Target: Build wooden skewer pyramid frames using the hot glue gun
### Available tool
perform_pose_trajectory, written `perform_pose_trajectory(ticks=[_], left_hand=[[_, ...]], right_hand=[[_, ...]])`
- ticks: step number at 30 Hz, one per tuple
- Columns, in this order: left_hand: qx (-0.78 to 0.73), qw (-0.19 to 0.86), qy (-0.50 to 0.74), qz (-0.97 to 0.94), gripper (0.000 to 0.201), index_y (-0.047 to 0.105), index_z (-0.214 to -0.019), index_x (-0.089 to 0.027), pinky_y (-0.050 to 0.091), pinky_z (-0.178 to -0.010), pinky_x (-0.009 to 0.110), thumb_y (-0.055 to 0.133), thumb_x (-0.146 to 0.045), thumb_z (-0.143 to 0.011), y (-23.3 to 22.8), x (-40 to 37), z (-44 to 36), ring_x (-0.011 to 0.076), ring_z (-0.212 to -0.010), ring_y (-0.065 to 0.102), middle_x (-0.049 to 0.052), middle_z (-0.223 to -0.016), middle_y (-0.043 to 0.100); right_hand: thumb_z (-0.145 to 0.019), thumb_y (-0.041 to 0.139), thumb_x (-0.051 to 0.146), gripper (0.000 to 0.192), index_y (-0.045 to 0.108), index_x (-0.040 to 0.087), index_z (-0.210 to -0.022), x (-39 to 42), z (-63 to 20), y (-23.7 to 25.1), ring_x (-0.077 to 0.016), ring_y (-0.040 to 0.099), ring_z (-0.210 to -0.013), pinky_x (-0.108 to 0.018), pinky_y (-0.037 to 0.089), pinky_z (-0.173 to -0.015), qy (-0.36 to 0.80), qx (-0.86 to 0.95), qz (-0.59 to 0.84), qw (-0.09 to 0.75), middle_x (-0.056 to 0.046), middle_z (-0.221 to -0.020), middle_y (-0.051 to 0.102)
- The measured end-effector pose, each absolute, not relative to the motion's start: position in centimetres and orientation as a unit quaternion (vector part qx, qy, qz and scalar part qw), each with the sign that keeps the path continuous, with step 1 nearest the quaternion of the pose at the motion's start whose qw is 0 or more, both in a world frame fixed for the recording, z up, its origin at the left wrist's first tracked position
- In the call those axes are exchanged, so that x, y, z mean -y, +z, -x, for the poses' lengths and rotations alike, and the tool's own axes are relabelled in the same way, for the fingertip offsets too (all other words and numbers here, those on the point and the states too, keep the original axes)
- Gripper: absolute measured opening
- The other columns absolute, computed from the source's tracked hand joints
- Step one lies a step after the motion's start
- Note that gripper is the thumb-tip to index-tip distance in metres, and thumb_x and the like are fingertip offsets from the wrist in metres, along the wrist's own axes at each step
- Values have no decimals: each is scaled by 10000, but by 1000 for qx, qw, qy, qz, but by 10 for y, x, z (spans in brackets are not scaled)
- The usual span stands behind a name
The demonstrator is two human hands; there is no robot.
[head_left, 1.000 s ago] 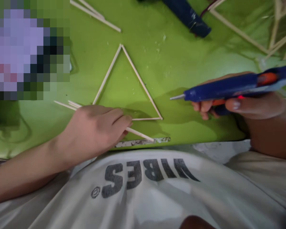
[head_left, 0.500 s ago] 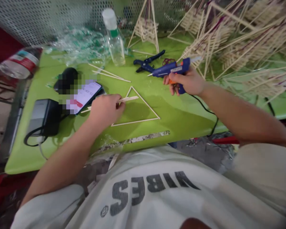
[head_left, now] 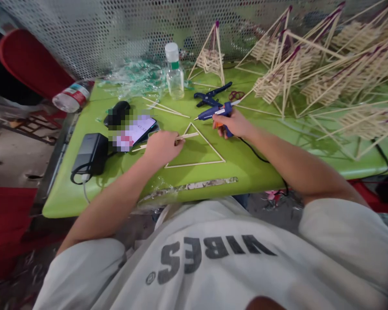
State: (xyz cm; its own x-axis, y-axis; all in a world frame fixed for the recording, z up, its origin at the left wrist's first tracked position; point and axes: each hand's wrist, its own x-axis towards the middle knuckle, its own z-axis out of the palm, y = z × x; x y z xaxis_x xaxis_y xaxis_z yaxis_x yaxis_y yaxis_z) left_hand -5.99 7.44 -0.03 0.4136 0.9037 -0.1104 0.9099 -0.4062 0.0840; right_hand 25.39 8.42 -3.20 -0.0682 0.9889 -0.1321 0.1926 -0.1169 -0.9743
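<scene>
Head view, from near to far: a white printed T-shirt (head_left: 213, 258) fills the bottom edge, then the front rim of the green table (head_left: 265, 172) with a worn strip of tape along it. Just past that rim lies a flat triangle of 3 thin wooden sticks (head_left: 197, 148), apex pointing away from the person, base running roughly left-right. The left hand (head_left: 163, 146) is closed on a small bundle of loose sticks (head_left: 187, 136); their long axis lies almost left-right, tips aimed right across the triangle's left side and upper part. The right hand (head_left: 234, 124) is clamped around a blue hot glue gun (head_left: 215, 113), nozzle pointing left toward the apex, body near level, cord trailing back off the table. To do this well, I judge the nozzle should meet the joint squarely and lay a small bead, with the stick steadied flat so the triangle does not skew. Left of the hands sit a phone (head_left: 134, 131) and a black power adapter (head_left: 90, 153). Further back lie blue cutters (head_left: 210, 97), a clear bottle (head_left: 175, 71), and finished stick pyramids (head_left: 310, 73) against the perforated metal screen (head_left: 116, 30).
</scene>
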Motion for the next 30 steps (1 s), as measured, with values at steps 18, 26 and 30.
perform_pose_trajectory(ticks=[18,26,30], left_hand=[[-544,92,-2,-834,311,788,-941,-210,559,-769,409,597,-407,-1089,-2,-76,60,314,-840,753,143,-897,795],[-543,85,-12,-835,335,808,-979,-202,569,-787,411,572,-412,-1090,-3,-76,60,338,-907,771,158,-914,800],[-541,81,-7,-837,299,778,-943,-205,538,-759,383,592,-391,-1087,-3,-76,60,310,-857,755,136,-884,777]], right_hand=[[-980,933,728,550,651,264,-889,-86,-246,-40,-192,695,-565,-332,570,-392,461,586,555,369,-53,-808,759],[-912,962,769,603,613,280,-857,-87,-243,-38,-207,666,-545,-340,540,-375,464,581,558,368,-33,-696,687],[-932,930,780,613,604,272,-826,-88,-243,-40,-213,664,-540,-353,541,-386,459,588,559,361,-41,-678,667]])
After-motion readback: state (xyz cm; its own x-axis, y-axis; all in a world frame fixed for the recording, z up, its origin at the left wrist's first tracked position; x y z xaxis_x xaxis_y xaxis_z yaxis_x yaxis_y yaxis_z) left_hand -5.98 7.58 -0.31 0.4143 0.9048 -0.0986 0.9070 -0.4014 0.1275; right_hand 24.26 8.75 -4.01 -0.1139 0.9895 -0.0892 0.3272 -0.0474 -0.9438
